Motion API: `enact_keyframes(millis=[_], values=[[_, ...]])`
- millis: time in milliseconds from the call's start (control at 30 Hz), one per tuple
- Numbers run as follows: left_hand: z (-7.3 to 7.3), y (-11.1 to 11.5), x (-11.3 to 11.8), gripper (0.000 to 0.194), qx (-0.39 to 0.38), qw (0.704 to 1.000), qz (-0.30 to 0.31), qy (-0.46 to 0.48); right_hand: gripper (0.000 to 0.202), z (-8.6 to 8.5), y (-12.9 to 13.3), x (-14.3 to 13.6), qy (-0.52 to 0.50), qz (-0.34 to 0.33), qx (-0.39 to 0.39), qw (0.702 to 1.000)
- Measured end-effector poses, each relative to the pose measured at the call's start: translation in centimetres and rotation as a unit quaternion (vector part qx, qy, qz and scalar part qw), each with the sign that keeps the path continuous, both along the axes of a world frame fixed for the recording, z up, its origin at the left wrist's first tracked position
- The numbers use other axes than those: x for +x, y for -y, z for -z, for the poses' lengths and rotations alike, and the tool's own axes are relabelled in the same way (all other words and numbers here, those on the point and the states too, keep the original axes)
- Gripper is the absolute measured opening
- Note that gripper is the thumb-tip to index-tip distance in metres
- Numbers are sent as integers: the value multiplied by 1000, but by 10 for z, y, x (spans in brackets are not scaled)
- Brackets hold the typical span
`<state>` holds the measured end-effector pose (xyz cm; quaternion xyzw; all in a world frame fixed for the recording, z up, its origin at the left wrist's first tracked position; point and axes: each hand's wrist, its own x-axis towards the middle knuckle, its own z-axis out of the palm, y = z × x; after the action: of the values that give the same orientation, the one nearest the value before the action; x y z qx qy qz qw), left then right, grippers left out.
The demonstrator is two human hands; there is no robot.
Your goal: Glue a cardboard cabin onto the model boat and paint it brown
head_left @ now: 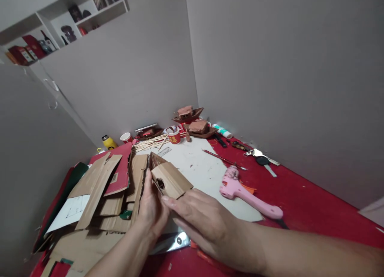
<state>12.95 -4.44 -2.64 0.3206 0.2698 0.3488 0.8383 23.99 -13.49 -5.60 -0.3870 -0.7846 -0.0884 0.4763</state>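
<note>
A small folded cardboard model (175, 180) with a dark ragged hole in its side is held up near the middle. My left hand (153, 209) supports it from the left and below, its fingers partly hidden behind it. My right hand (207, 215) grips its lower right edge, thumb toward the hole. Beneath my hands lie scissors (172, 243) with orange handles, partly covered by my right hand. A pink glue gun (249, 197) rests to the right, on the edge of a white sheet (192, 153).
Cardboard pieces (99, 189) pile up at the left. Along the back stand model boats (199, 129), a red cup (174, 135), wooden sticks (151, 144) and a yellow bottle (109, 142). Keys (265, 161) and a thin brush (223, 159) lie on the red tabletop (312, 201).
</note>
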Motion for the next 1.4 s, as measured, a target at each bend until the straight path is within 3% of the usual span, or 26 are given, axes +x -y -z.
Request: enact_keyframes(millis=[133,233,367,533,700,833,1133,1400], values=[[-3,-5,-7,59,-36,999,3,-39,49,-16,13,11,-16,-54,58,997],[-7,-14,-22,57,-32,995,95,-12,38,-29,19,26,-109,-45,76,990],[-10,-24,-38,55,-31,979,199,-17,19,-34,11,36,-260,48,-22,964],[5,-32,-46,52,-9,969,247,-18,21,-25,-3,29,-300,41,-157,940],[16,-36,-53,55,-4,973,221,-70,28,-19,-3,26,-254,57,-120,958],[15,-29,-53,56,15,978,178,-104,24,-14,-5,26,-226,54,-81,969],[14,-24,-47,66,-24,976,168,-133,22,-12,-8,30,-226,80,-90,967],[16,-9,-39,53,8,976,16,-216,17,-22,-7,30,-268,38,-163,949]])
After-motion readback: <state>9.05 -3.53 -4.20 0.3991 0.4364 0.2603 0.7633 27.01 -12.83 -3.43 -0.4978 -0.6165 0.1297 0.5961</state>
